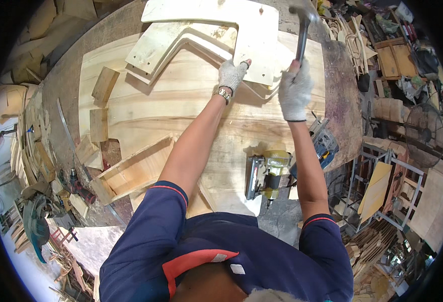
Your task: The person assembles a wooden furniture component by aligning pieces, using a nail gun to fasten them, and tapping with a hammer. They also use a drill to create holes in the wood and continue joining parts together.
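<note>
My right hand, in a pale knitted glove, is closed round the handle of a hammer raised at the far right of the sheet. In a fingertip-baring glove, my left hand grips the inner edge of a white angled plywood panel. Beneath that panel lies another angled plywood panel, with small dark holes near its left end. Both rest over a large plywood sheet on the worktable. The left fingers beneath the edge are partly hidden.
Wooden blocks lie along the sheet's left side, near an open wooden box frame. A yellow nail gun and a blue power tool sit by my right forearm. A metal frame stands to the right.
</note>
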Tool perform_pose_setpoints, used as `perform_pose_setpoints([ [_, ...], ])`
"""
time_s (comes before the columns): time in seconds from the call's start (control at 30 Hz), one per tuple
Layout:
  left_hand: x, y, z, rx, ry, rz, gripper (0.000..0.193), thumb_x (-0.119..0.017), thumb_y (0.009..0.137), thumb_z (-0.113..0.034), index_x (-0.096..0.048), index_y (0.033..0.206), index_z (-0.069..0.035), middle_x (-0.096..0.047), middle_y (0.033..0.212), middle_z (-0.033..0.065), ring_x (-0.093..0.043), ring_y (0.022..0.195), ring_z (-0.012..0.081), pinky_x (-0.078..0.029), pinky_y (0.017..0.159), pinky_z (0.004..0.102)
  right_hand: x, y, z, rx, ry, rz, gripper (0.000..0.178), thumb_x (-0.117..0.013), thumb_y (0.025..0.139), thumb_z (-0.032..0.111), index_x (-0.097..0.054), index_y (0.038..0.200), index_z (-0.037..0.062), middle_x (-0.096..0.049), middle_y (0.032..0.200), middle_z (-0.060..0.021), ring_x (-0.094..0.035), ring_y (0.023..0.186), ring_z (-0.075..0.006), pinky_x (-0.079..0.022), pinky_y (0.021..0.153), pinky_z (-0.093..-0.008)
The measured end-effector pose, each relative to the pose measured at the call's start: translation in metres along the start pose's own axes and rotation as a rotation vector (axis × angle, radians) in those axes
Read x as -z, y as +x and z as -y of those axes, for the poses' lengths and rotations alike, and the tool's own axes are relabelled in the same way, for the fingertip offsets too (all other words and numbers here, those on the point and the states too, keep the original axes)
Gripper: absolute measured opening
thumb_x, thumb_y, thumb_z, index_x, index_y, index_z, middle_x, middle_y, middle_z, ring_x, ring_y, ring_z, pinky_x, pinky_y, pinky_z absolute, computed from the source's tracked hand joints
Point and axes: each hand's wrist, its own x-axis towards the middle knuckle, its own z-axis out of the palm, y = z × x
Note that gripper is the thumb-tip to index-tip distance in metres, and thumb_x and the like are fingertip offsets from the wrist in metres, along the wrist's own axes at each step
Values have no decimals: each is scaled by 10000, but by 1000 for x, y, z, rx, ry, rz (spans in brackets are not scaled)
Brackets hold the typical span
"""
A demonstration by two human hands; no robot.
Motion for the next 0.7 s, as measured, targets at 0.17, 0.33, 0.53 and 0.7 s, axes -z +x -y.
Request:
perform_pose_setpoints([
  [0.17, 1, 3, -4, -28, 18, -28, 454, -764, 857, -438, -753, 1044, -24, -694, 723, 61, -605, 562, 129, -499, 541, 325, 1, -2, 10, -38, -349, 291, 395, -445, 1054, 342, -636, 1105, 0, -696, 873, -282, -682, 856, -461, -522, 764, -554],
  [0.33, -2, -1, 12, -9, 42, -9, 471, -760, 859, -458, -756, 1044, -25, -709, 744, 69, -627, 597, 136, -509, 568, 320, -1, -5, 17, 229, 129, -121, 292, -473, 1053, 286, -601, 1112, 30, -670, 726, -216, -670, 662, -423, -519, 607, -490],
  [0.53, -2, 12, 6, 10, 35, -30, 466, -760, 860, -457, -744, 1018, -18, -693, 718, 66, -600, 546, 127, -479, 505, 306, -11, 8, 15, 210, -264, 178, 300, -450, 1049, 328, -574, 1138, 70, -680, 828, -270, -670, 765, -469, -524, 671, -567],
  [0.7, -3, 0, 6, -42, -1, -26, 442, -753, 864, -443, -727, 986, -19, -680, 704, 67, -584, 526, 131, -486, 505, 321, -20, 2, 5, -130, -304, 251, 360, -453, 1048, 388, -589, 1105, 60, -687, 827, -267, -679, 826, -465, -528, 750, -577],
])
